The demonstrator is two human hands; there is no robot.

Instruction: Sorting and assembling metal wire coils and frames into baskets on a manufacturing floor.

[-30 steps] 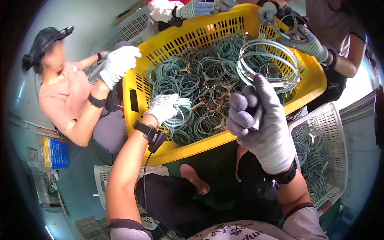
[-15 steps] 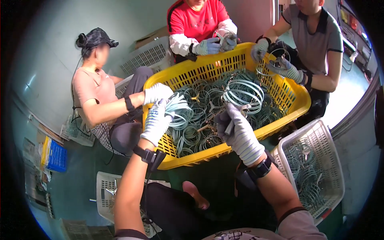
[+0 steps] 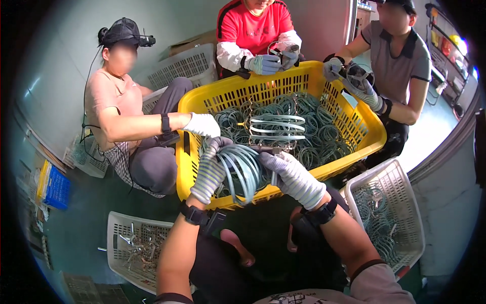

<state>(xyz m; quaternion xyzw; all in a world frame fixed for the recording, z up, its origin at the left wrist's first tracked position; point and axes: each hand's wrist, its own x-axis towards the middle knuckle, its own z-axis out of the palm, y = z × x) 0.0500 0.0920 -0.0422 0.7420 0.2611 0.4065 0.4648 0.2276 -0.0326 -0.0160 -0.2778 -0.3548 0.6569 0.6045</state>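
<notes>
My left hand [image 3: 211, 169], in a striped knit glove, is closed around a bundle of pale blue-green rings [image 3: 244, 169]. Close to its right, my gloved right hand [image 3: 299, 180] is closed on a grey metal piece [image 3: 275, 177], partly hidden by the fingers. More pale rings [image 3: 277, 127], with chain-like metal strips along their sides, stand just above the metal piece; how they are joined is unclear. Both hands are over the near side of a yellow slatted basket [image 3: 374, 142] heaped with similar rings [image 3: 324, 137].
Three people sit around the yellow basket; a gloved hand [image 3: 202, 124] reaches over its left side. On the right stands a white basket [image 3: 418, 223] of rings. At lower left, another white basket [image 3: 115, 238] holds small metal parts [image 3: 139, 248]. A blue bin [image 3: 56, 188] is far left.
My left hand has moved right and down with its bundle. My right hand has come left and lower, so the two hands are closer together. The rings above it have turned edge-on.
</notes>
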